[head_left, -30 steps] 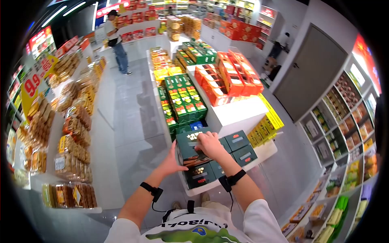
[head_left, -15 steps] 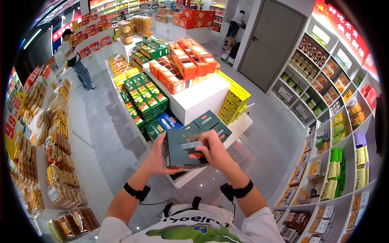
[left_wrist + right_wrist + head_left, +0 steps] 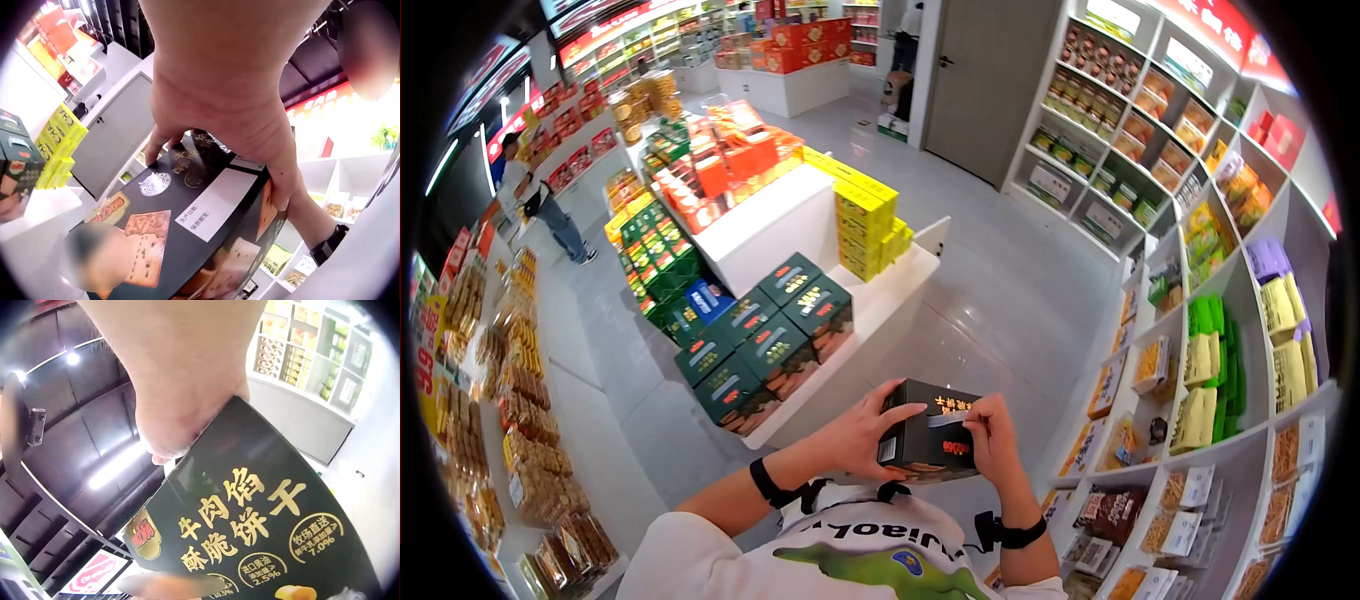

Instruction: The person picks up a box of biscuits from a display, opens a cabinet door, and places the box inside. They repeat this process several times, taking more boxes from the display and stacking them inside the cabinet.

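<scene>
A dark green biscuit box with gold and red lettering is held up in front of the shirt, beyond the corner of the display stand. My left hand grips its left end, the thumb lying across the top and fingers round the far side. On the right, my right hand holds the box with curled fingers by its top edge, close to the pale carrying strap. Pictures of biscuits and a white label show on the box in the left wrist view. Large gold characters cover the face seen in the right wrist view.
Matching dark green boxes stand on the white display stand, beside stacked yellow boxes. Wall shelves with packaged snacks run along the right. Bagged biscuits line a counter on the left. A person stands far left.
The biscuit box has been lifted off the stand, carried right and brought close to the body. My body and view have turned right, and six matching boxes now show on the stand.
</scene>
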The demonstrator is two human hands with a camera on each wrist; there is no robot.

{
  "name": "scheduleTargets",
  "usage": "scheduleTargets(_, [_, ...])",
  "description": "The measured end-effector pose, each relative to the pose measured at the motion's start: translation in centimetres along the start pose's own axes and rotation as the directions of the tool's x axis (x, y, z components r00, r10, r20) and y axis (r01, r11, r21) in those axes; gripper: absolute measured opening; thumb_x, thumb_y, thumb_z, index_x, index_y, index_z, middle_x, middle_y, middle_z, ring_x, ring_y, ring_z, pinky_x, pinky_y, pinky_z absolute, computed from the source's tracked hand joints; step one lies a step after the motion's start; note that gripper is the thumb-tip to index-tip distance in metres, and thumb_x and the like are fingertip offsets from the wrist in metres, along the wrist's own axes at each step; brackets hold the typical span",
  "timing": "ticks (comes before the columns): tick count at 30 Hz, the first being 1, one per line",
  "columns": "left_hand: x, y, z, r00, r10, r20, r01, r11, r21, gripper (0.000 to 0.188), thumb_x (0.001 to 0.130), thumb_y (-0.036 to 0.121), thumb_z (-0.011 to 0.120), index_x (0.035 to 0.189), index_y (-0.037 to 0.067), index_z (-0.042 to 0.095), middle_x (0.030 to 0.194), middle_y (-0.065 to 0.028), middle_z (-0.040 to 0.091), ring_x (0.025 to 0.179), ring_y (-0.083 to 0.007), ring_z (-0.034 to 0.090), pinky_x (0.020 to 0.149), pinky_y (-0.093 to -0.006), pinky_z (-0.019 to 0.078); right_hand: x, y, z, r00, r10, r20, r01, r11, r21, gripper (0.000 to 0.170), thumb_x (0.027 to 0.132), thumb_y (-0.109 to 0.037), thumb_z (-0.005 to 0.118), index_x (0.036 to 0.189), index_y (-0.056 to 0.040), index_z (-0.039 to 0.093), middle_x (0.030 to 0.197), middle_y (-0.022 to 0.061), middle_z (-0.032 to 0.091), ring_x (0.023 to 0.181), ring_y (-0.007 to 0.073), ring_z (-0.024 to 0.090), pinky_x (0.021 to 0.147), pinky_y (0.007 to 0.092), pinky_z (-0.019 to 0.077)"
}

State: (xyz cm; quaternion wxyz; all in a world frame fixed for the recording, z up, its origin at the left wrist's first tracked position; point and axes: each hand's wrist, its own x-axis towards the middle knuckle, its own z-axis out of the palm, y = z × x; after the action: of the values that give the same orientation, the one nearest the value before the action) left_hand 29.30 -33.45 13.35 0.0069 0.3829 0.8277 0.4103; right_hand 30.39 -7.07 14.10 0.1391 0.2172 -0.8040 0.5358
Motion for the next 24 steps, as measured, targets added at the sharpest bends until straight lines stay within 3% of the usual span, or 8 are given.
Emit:
scheduleTargets(5, [7.1,2.2,5.1,0.996,0.038,0.075,-0.029,0.993,-0.115,0.092,0.059,0.036,0.091,0.137,0.02,0.046,0.147,-0.0295,0.027,0.126,-0.0505,0.044,0.105,-0.0501,0.0433,-2.8,1.9,-7.7,0.996,0.023,-0.083,-0.029,0.997,-0.07,0.013,0.089,0.005,0.062,0.096,-0.0034,0.055,0.093,0.0094,0.052,0.079,0.0207,0.052,0.074,0.0299,0.045])
scheduleTargets(11, [14.5,1.4,8.8,0.983,0.141,0.118,-0.129,0.986,-0.109,0.088,0.059,0.035,0.092,0.134,0.019,0.049,0.144,-0.0298,0.032,0.121,-0.0499,0.049,0.102,-0.0493,0.0457,-3.9,6.2,-13.6,0.928,0.278,-0.248,-0.29,0.957,-0.016,0.025,0.084,-0.007,0.075,0.102,-0.0038,0.057,0.101,0.0096,0.057,0.086,0.0219,0.054,0.078,0.0318,0.0467])
scheduleTargets(13, [17.3,0.4,10.0,0.978,0.164,0.131,-0.149,0.982,-0.117,0.087,0.059,0.035,0.092,0.133,0.018,0.05,0.143,-0.0298,0.034,0.12,-0.05,0.049,0.101,-0.0492,0.0461,-3.4,7.2,-15.8,0.925,0.25,-0.285,-0.285,0.955,-0.086,0.043,0.077,-0.018,0.083,0.11,-0.005,0.058,0.113,0.0108,0.06,0.097,0.0244,0.056,0.087,0.0344,0.0478])
scheduleTargets(14, [18.9,-0.1,10.4,0.979,0.162,0.123,-0.148,0.982,-0.118,0.086,0.059,0.035,0.092,0.133,0.017,0.051,0.142,-0.0299,0.035,0.121,-0.0501,0.049,0.101,-0.0489,0.0464,-4.3,9.6,-17.2,0.925,0.287,-0.25,-0.319,0.943,-0.099,0.069,0.068,-0.028,0.09,0.124,-0.0062,0.054,0.13,0.0126,0.057,0.113,0.0284,0.055,0.098,0.0388,0.0458])
scheduleTargets(15, [20.5,-0.7,10.9,0.981,0.159,0.113,-0.145,0.982,-0.12,0.086,0.059,0.036,0.092,0.132,0.017,0.051,0.142,-0.03,0.036,0.121,-0.0502,0.05,0.101,-0.0487,0.0467,-4.7,10.8,-18.5,0.915,0.303,-0.265,-0.341,0.934,-0.11,0.069,0.068,-0.028,0.09,0.124,-0.0062,0.054,0.13,0.0126,0.057,0.113,0.0284,0.055,0.098,0.0388,0.0458])
scheduleTargets(18, [26.0,-3.0,12.8,0.977,0.183,0.106,-0.165,0.974,-0.157,0.088,0.057,0.036,0.092,0.133,0.017,0.051,0.142,-0.0311,0.036,0.121,-0.0508,0.05,0.101,-0.0483,0.0471,-5.4,15.7,-22.7,0.875,0.459,-0.157,-0.457,0.888,0.051,0.119,0.053,-0.044,0.097,0.149,-0.0087,0.035,0.152,0.0134,0.04,0.142,0.0305,0.038,0.11,0.0457,0.0379])
scheduleTargets(21, [32.4,-5.8,14.9,0.972,0.214,0.096,-0.185,0.952,-0.245,0.089,0.057,0.036,0.093,0.133,0.017,0.051,0.143,-0.0318,0.036,0.121,-0.0506,0.051,0.101,-0.0476,0.0469,-3.3,18.9,-26.2,0.843,0.528,-0.102,-0.502,0.841,0.199,0.133,0.051,-0.043,0.098,0.155,-0.0103,0.023,0.155,0.014,0.037,0.146,0.0309,0.032,0.112,0.0461,0.036])
scheduleTargets(24, [39.4,-7.9,16.3,0.96,0.264,0.094,-0.215,0.909,-0.356,0.09,0.056,0.035,0.094,0.133,0.017,0.05,0.144,-0.0316,0.035,0.123,-0.0492,0.051,0.102,-0.0472,0.0459,-1.0,22.5,-29.5,0.802,0.593,-0.069,-0.57,0.794,0.211,0.145,0.048,-0.024,0.101,0.159,-0.0118,0.009,0.158,0.0137,0.031,0.147,0.0283,0.029,0.115,0.0438,0.0319])
